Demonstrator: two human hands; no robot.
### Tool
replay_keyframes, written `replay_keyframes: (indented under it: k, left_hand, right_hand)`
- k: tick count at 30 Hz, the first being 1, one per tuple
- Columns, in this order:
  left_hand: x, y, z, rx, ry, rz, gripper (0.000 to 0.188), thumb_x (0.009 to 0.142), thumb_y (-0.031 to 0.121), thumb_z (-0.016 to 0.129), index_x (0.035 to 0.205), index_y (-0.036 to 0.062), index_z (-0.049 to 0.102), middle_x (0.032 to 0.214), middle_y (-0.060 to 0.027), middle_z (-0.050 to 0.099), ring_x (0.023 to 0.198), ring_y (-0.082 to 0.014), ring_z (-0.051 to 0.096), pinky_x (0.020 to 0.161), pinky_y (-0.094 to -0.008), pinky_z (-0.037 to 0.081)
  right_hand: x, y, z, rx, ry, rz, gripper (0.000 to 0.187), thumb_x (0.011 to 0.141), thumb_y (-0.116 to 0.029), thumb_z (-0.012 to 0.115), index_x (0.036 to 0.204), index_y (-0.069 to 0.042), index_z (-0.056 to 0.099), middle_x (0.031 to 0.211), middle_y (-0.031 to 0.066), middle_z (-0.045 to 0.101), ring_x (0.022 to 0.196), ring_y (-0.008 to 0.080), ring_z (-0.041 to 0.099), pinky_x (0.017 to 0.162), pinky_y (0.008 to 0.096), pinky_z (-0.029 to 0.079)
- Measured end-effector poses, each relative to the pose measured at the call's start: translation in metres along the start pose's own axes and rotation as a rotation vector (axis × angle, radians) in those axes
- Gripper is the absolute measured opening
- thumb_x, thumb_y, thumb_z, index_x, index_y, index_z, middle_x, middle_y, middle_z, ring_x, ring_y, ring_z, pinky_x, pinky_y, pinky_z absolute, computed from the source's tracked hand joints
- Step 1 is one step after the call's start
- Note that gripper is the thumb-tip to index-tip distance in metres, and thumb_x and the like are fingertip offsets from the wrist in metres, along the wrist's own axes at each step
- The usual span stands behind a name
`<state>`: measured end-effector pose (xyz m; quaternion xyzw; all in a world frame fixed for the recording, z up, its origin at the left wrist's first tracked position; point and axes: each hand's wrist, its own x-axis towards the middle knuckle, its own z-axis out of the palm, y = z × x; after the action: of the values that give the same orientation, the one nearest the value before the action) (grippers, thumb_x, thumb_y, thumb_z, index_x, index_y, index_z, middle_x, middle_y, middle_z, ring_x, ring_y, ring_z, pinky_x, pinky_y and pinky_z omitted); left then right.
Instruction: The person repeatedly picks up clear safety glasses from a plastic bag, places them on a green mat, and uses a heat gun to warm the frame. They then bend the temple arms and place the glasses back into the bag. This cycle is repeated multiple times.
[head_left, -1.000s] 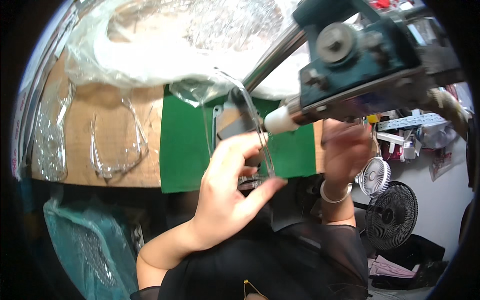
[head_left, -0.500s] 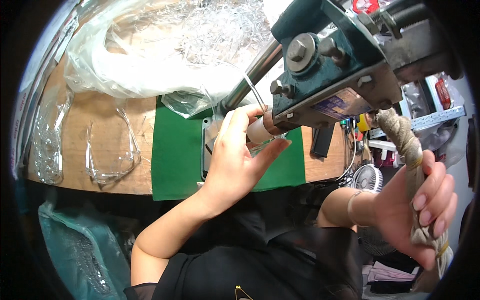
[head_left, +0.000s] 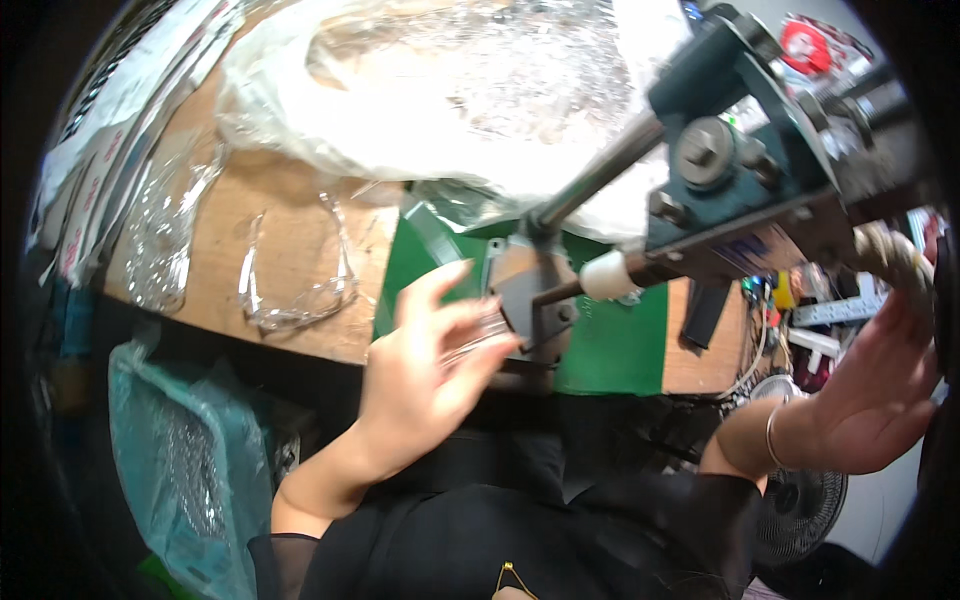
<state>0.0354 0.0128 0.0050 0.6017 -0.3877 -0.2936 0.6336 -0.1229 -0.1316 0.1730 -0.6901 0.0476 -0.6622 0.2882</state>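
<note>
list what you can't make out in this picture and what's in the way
Head view: fine details of the clear eyeglass frame, blurred and partly covered by the left hand.
Head view: far end of the cloth-wrapped handle, lost at the right hand and dark rim; whether that hand grips it is unclear.
Head view: far side of the plastic bag, cut off by the top edge.
</note>
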Motion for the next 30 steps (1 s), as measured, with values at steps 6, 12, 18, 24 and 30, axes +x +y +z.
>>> replay_keyframes:
  k: [6, 12, 18, 24, 30]
  left_hand:
    - [-0.022, -0.026, -0.062, 0.256, 0.17, -0.413, 0.04, 0.085, 0.014, 0.059, 0.115, -0.0056, 0.041, 0.068, -0.0059, 0.061, 0.059, -0.0065, 0.056, 0.05, -0.0199, 0.044]
    - [0.024, -0.066, -0.102, 1.077, 0.337, 0.162, 0.014, 0.07, 0.013, 0.063, 0.074, 0.0013, 0.057, 0.081, -0.0152, 0.057, 0.089, -0.0328, 0.052, 0.082, -0.0401, 0.039]
    - [0.034, -0.076, -0.083, 1.132, 0.309, 0.086, 0.05, 0.065, 0.014, 0.069, 0.108, -0.0016, 0.048, 0.104, -0.0198, 0.053, 0.098, -0.0339, 0.05, 0.086, -0.0394, 0.039]
    - [0.186, -0.08, 0.031, 0.462, 0.042, 0.25, 0.038, 0.077, 0.021, 0.056, 0.108, -0.0011, 0.055, 0.095, -0.0217, 0.061, 0.096, -0.0328, 0.058, 0.086, -0.036, 0.044]
    - [0.26, -0.116, 0.049, 1.312, 0.124, -0.052, 0.044, 0.077, 0.036, 0.054, 0.11, 0.007, 0.058, 0.138, -0.0178, 0.03, 0.112, -0.03, 0.049, 0.097, -0.0605, 0.024]
  right_hand:
    - [-0.056, 0.047, -0.07, 0.145, -0.068, 0.141, 0.03, 0.09, -0.016, 0.048, 0.114, 0.0, 0.052, 0.1, 0.0122, 0.054, 0.09, 0.0222, 0.049, 0.088, 0.0388, 0.039]
    - [-0.079, 0.069, -0.053, 0.166, -0.235, 0.184, 0.02, 0.087, -0.014, 0.053, 0.1, 0.001, 0.052, 0.087, 0.0108, 0.054, 0.08, 0.0187, 0.049, 0.073, 0.0318, 0.039]
    - [-0.1, 0.062, -0.075, 0.066, -0.117, 0.453, 0.011, 0.089, -0.007, 0.048, 0.093, 0.002, 0.05, 0.082, 0.0086, 0.051, 0.074, 0.0145, 0.047, 0.069, 0.0268, 0.04]
    - [-0.12, 0.068, -0.043, 0.008, -0.193, 0.665, 0.007, 0.087, -0.005, 0.052, 0.084, 0.0, 0.053, 0.076, 0.0044, 0.053, 0.067, 0.0107, 0.048, 0.062, 0.0221, 0.04]
    - [-0.135, 0.061, -0.038, -0.084, -0.304, 0.805, 0.002, 0.086, 0.0, 0.053, 0.085, 0.001, 0.055, 0.078, 0.0034, 0.055, 0.069, 0.0083, 0.052, 0.064, 0.0199, 0.042]
